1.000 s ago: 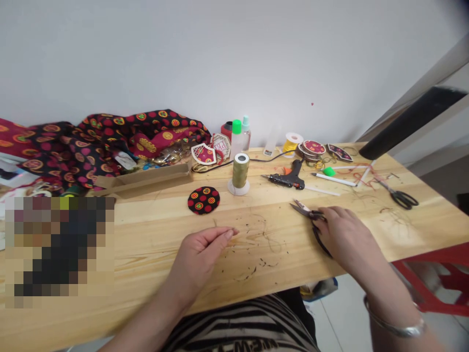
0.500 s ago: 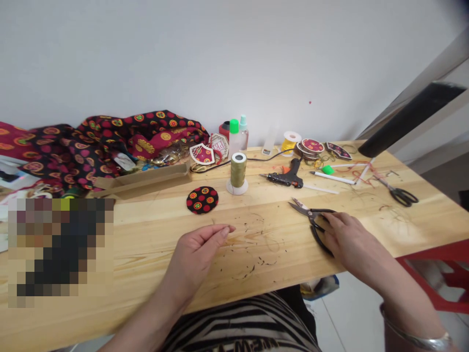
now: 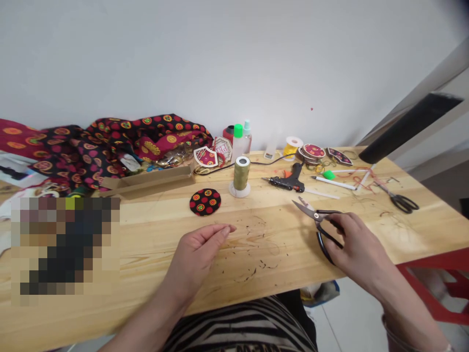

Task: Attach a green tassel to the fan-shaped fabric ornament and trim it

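Note:
My right hand (image 3: pixel 357 252) is closed round the handles of black-handled scissors (image 3: pixel 316 215), whose blades point up and to the left, slightly apart. The scissors seem held a little above the tabletop. With thumb and fingertips pinched together, my left hand (image 3: pixel 200 252) hovers over the table's front half; whatever lies in the pinch is too small to make out. Beyond it lies a round patterned fabric piece (image 3: pixel 205 202), dark with red and yellow motifs. An olive thread cone (image 3: pixel 242 176) stands behind and to the right of that piece.
Dark snippets (image 3: pixel 262 265) litter the wooden table (image 3: pixel 154 278) between my hands. Behind are a glue gun (image 3: pixel 289 181), a yellow spool (image 3: pixel 293 146), bottles and a cardboard tray (image 3: pixel 157 182). Patterned cloth (image 3: pixel 120 142) heaps at left; more scissors (image 3: pixel 403 203) lie at right.
My right hand has taken up the scissors, which have risen slightly and show more of their handles. My left hand keeps its pinch almost in place. The view has shifted slightly.

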The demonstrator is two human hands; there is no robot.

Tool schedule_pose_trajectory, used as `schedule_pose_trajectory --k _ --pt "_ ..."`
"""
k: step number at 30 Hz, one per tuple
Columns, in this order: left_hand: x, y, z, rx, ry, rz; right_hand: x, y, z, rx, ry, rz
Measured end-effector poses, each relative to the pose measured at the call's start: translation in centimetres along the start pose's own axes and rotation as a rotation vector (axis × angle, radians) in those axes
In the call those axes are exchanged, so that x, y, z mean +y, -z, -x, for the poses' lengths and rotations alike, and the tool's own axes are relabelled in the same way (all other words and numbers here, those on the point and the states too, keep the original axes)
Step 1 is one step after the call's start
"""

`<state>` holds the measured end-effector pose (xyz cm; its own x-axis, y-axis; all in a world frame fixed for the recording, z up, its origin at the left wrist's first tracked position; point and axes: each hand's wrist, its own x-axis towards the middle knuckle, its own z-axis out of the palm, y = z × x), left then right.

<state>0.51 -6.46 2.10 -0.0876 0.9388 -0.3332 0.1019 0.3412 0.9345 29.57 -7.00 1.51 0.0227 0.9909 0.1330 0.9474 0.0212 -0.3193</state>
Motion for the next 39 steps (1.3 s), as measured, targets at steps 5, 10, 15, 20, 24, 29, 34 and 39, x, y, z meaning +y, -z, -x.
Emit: schedule_pose_trajectory --k 5,10,15,20,24,29,34,39 --pt "0.2 -0.1 -0.1 -0.004 -0.003 -0.026 -4.7 1.9 1.5 -0.425 0.136 -0.572" --pt "0.4 -0.2 0.1 0.000 -0.011 -0.039 -7.7 1.4 2.3 -0.616 0.214 -0.531" --pt "0.2 0.0 0.0 -0.001 -0.023 -0.046 -8.6 0.2 2.0 -0.612 0.188 -0.414" --pt "0.2 0.0 0.0 -0.024 -0.040 -0.069 -8.8 -0.3 1.8 -0.570 0.151 -0.337" --pt "0.5 -0.4 0.3 -0.081 -0.047 -0.071 -9.1 -0.7 1.5 -0.526 0.159 -0.307" --pt "0.4 -0.7 0.5 -0.152 -0.074 -0.050 -9.7 -1.3 1.2 -0.436 0.189 -0.266" --pt "0.1 -0.7 0.4 -0.222 -0.097 0.030 -9.7 -1.6 1.2 -0.412 0.217 -0.223" --pt "0.2 -0.7 0.5 -0.194 -0.073 0.014 -9.6 -1.6 1.1 -0.417 0.209 -0.228"
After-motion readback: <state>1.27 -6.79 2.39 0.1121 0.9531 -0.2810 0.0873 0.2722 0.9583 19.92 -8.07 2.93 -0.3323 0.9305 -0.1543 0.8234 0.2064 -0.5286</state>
